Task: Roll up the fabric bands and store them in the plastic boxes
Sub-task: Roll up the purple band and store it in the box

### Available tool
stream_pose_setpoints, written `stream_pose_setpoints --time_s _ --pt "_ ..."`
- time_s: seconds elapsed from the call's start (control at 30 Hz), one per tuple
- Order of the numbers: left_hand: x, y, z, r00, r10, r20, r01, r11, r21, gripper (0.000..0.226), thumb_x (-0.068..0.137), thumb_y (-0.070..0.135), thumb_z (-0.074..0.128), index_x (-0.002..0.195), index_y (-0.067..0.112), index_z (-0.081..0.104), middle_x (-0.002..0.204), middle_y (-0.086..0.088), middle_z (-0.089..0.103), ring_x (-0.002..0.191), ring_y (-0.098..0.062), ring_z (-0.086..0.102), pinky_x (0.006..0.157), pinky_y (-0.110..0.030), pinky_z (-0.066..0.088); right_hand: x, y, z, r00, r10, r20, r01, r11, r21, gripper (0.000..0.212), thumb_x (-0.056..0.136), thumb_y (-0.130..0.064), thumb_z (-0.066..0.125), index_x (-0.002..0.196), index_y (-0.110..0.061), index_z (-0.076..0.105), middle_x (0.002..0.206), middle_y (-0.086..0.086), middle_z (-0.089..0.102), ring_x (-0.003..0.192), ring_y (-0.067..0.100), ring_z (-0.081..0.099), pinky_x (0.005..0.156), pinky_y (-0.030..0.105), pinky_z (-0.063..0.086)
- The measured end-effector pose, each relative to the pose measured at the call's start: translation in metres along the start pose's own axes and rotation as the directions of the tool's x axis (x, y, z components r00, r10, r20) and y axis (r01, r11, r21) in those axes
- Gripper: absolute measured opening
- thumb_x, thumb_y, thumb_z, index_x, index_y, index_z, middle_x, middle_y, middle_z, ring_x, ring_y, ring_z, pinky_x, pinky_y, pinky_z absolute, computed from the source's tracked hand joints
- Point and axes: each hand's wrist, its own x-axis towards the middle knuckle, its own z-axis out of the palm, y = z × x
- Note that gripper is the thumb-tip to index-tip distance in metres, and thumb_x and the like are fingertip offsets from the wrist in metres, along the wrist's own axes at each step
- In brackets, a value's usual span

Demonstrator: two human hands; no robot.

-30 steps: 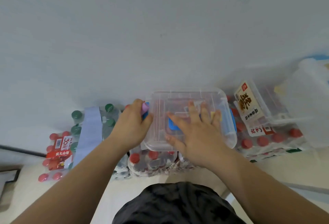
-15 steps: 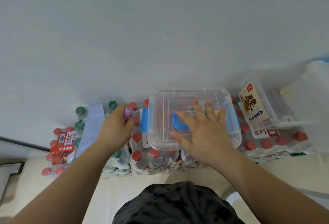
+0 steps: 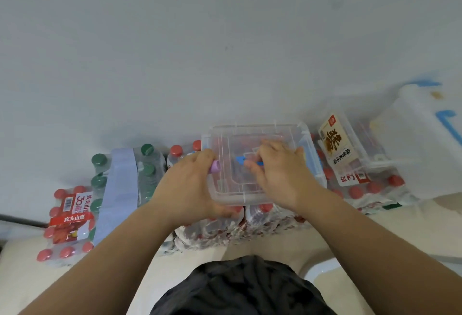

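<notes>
Lid (image 3: 255, 137) on, roll (image 3: 215, 166) at the box's (image 3: 237, 198) left edge.
My left grip (image 3: 186, 187) clutches the roll beside the box; the right grip (image 3: 280, 174), atop the lid, pinches its handle (image 3: 241, 159).

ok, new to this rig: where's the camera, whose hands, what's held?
No robot here: the grips are a person's bare hands, filmed by one wide-angle camera on their head, looking down. The left hand holds a small rolled purple fabric band. The right hand grips the blue handle of a clear lidded plastic box, which sits on shrink-wrapped packs of red-capped bottles. A green-capped pack lies left; another clear box right.
</notes>
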Motion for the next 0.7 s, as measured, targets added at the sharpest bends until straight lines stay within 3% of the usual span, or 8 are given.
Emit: stream_pose_setpoints --time_s 0.07,0.13,0.27,0.4,0.57,0.7 --pt "-0.001 -0.002 0.002 0.999 0.010 -0.041 -0.010 1.000 -0.007 0.076 0.043 0.080 0.073 0.090 0.034 0.035 0.083 0.022 0.041 0.079 -0.012 0.046 0.064 -0.028 0.035 0.003 0.000 -0.009 0.999 -0.017 -0.036 0.019 0.999 0.042 0.037 0.100 -0.057 0.032 0.091 -0.023 0.047 0.101 -0.004 0.052 0.105 0.024 0.055 0.098 0.056 0.043" --pt "-0.004 -0.004 0.005 0.997 -0.006 -0.077 -0.001 0.996 -0.084 0.077 0.044 0.080 0.074 0.091 0.032 0.036 0.085 0.021 0.043 0.080 -0.013 0.047 0.065 -0.028 0.038 0.008 0.000 -0.015 1.000 -0.024 -0.016 0.024 0.999 0.032 0.039 0.100 -0.058 0.032 0.090 -0.022 0.046 0.096 -0.003 0.049 0.094 0.022 0.053 0.091 0.052 0.048" --pt "-0.009 -0.009 0.009 0.992 -0.055 -0.110 0.041 0.990 -0.133 0.082 0.042 0.080 0.076 0.095 0.031 0.038 0.089 0.019 0.048 0.080 -0.011 0.053 0.062 -0.022 0.038 0.013 -0.001 -0.025 0.995 -0.024 0.101 0.025 1.000 -0.012 0.049 0.092 -0.069 0.044 0.097 -0.021 0.042 0.102 -0.002 0.044 0.091 0.018 0.046 0.086 0.040 0.048" --pt "-0.012 -0.010 0.009 0.979 -0.129 -0.160 0.103 0.982 -0.161 0.079 0.042 0.073 0.082 0.091 0.030 0.037 0.082 0.020 0.043 0.071 -0.011 0.048 0.060 -0.020 0.033 0.014 -0.003 -0.029 0.995 -0.047 0.090 0.049 0.999 -0.021 0.047 0.092 -0.067 0.049 0.097 -0.020 0.042 0.103 0.001 0.048 0.088 0.018 0.048 0.077 0.035 0.043" --pt "-0.010 -0.001 -0.002 0.973 -0.201 -0.109 0.158 0.935 -0.318 0.074 0.040 0.057 0.091 0.080 0.030 0.035 0.067 0.010 0.045 0.057 -0.008 0.041 0.051 -0.017 0.033 0.013 -0.005 -0.039 0.994 -0.056 0.096 0.057 0.998 -0.011 0.073 0.058 -0.089 0.065 0.088 -0.027 0.039 0.085 -0.011 0.041 0.072 0.008 0.042 0.065 0.032 0.037" --pt "-0.010 -0.002 -0.005 0.974 -0.185 -0.134 0.138 0.944 -0.301 0.074 0.040 0.058 0.092 0.083 0.031 0.036 0.071 0.009 0.044 0.059 -0.009 0.040 0.052 -0.018 0.032 0.012 -0.007 -0.044 0.977 -0.088 0.196 0.102 0.993 -0.062 0.092 0.046 -0.088 0.074 0.101 -0.023 0.040 0.100 -0.007 0.046 0.082 0.012 0.047 0.070 0.033 0.043"
